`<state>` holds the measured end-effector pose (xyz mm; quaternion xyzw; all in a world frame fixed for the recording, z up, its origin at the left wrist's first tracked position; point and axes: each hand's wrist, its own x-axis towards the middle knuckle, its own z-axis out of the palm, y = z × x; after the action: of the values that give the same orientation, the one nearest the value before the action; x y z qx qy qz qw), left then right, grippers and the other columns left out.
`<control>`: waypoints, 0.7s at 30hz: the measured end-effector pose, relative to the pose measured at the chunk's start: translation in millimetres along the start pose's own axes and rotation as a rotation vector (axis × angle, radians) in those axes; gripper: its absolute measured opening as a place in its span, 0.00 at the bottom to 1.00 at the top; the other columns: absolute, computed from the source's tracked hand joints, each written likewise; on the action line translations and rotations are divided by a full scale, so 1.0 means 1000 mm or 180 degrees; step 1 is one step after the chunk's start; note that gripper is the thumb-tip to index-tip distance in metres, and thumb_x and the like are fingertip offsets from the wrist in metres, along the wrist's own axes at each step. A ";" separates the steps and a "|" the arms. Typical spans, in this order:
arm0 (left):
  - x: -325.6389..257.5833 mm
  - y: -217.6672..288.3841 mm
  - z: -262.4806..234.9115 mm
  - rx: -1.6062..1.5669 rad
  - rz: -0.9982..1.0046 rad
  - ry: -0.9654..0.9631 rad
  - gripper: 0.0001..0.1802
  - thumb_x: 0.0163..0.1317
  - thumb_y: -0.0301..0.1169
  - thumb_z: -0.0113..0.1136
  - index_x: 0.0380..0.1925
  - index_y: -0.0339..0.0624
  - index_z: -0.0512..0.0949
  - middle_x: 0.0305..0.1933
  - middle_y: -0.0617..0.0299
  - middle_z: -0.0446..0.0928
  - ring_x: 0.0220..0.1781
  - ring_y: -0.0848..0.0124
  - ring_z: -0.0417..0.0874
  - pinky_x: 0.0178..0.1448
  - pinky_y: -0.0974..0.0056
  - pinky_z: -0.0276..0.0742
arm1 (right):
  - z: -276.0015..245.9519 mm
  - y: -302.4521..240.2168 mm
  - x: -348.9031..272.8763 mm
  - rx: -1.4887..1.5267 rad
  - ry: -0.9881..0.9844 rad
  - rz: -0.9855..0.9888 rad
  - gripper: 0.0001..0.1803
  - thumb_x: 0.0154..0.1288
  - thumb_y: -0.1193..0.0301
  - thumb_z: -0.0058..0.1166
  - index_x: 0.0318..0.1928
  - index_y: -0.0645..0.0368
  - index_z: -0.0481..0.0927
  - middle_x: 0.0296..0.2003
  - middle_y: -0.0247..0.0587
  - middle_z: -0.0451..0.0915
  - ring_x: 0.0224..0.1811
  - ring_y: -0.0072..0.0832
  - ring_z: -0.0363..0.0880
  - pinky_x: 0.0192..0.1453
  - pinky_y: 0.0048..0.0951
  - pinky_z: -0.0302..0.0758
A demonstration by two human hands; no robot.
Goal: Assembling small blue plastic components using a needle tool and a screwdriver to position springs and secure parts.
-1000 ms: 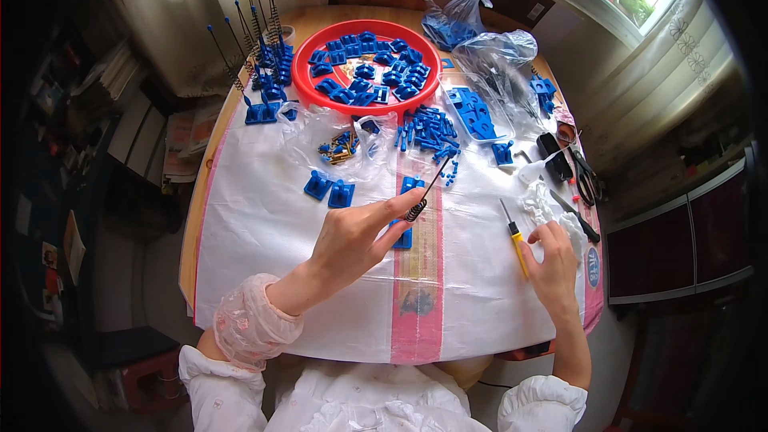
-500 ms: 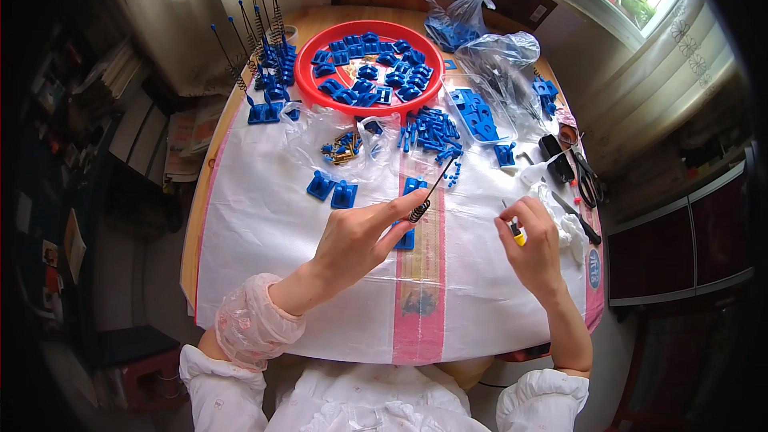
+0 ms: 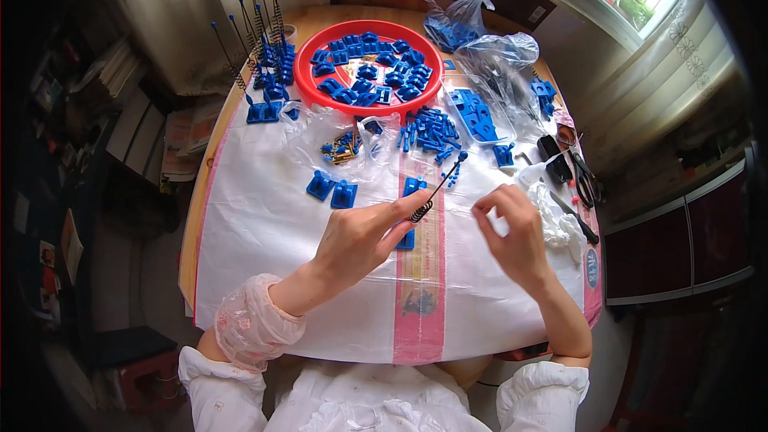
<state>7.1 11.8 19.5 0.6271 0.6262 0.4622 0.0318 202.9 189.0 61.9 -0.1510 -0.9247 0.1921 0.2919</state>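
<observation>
My left hand (image 3: 360, 238) pinches a thin black rod (image 3: 438, 186) with a coil spring at its lower end and a blue tip pointing up and to the right. A small blue clip (image 3: 406, 240) lies just under that hand's fingertips. My right hand (image 3: 512, 234) hovers to the right of the rod, apart from it, with thumb and forefinger pinched together and the other fingers curled. Nothing shows between them, and the palm is hidden. Both hands are over the white plastic sheet (image 3: 264, 256) that covers the table.
A red tray (image 3: 306, 90) of blue plastic parts sits at the back. Upright rods with springs (image 3: 262, 28) stand at the far left. Two blue clips (image 3: 332, 190), blue pins (image 3: 428, 130), plastic bags (image 3: 498, 56), scissors (image 3: 590, 182) and a white cloth (image 3: 558, 220) lie around.
My right hand moved left toward the rod and closed into a pinch; the yellow-handled screwdriver it held is no longer visible. My left hand stayed put with the rod.
</observation>
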 end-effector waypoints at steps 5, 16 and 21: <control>0.000 0.000 -0.001 -0.0018 -0.0037 -0.0007 0.34 0.61 0.21 0.73 0.68 0.50 0.75 0.52 0.55 0.89 0.42 0.63 0.93 0.41 0.65 0.89 | -0.034 0.050 -0.011 -0.0108 0.0513 0.1255 0.02 0.67 0.77 0.64 0.37 0.62 0.83 0.30 0.34 0.83 0.29 0.21 0.74 0.32 0.26 0.69; 0.002 0.000 0.000 0.0215 0.0193 0.0186 0.35 0.58 0.25 0.76 0.66 0.52 0.77 0.41 0.62 0.90 0.31 0.66 0.87 0.34 0.63 0.78 | -0.029 0.153 -0.025 -0.0647 0.0615 0.1268 0.22 0.58 0.69 0.75 0.51 0.65 0.85 0.48 0.44 0.80 0.56 0.38 0.77 0.59 0.38 0.73; 0.005 0.001 -0.002 0.0262 0.0327 0.0260 0.34 0.57 0.25 0.77 0.65 0.53 0.78 0.37 0.66 0.88 0.35 0.67 0.84 0.43 0.60 0.74 | -0.020 0.164 -0.023 -0.0547 0.0576 0.1342 0.15 0.59 0.70 0.73 0.44 0.65 0.86 0.45 0.42 0.80 0.53 0.38 0.78 0.56 0.36 0.73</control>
<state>5.3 14.9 24.3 0.6398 0.6125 0.4622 -0.0434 260.6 329.7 -7.0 -0.3816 -0.8558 0.1550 0.3131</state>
